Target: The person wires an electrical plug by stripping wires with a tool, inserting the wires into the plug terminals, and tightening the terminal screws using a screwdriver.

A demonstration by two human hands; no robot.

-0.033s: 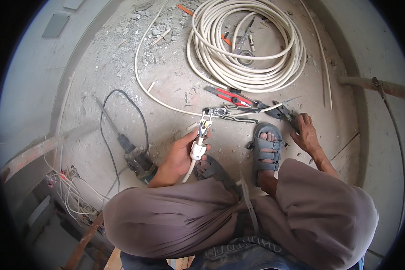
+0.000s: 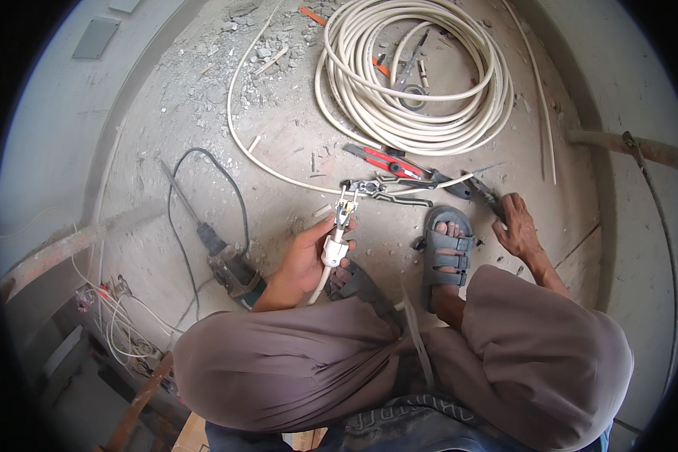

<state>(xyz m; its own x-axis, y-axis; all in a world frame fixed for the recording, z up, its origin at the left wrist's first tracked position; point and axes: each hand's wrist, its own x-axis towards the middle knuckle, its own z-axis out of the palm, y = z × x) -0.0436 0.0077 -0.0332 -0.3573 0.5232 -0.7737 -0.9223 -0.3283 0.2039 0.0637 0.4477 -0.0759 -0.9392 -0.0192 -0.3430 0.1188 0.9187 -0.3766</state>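
Observation:
My left hand (image 2: pixel 305 260) is closed on an opened white plug (image 2: pixel 335 241) with exposed pins and wires, a white cable running down from it toward my lap. My right hand (image 2: pixel 516 233) grips a dark-handled tool, apparently pliers (image 2: pixel 488 192), beside my sandalled right foot. Just beyond the plug lie a silver wire stripper (image 2: pixel 365 186) with black handles and a red utility knife (image 2: pixel 377 157). A screwdriver with a dark handle (image 2: pixel 438 178) rests near them, and a length of white cable (image 2: pixel 294 179) curves across the floor.
A large coil of white cable (image 2: pixel 414 120) lies beyond the tools, with rubble (image 2: pixel 241 68) to its left. A drill (image 2: pixel 233 271) with a long bit and black cord is at my left, near tangled wires (image 2: pixel 124 331) and a rusty pipe (image 2: pixel 53 252). Grey walls border both sides.
My right hand and the dark tool in it have shifted slightly to the right. My left hand and the plug are very slightly further right.

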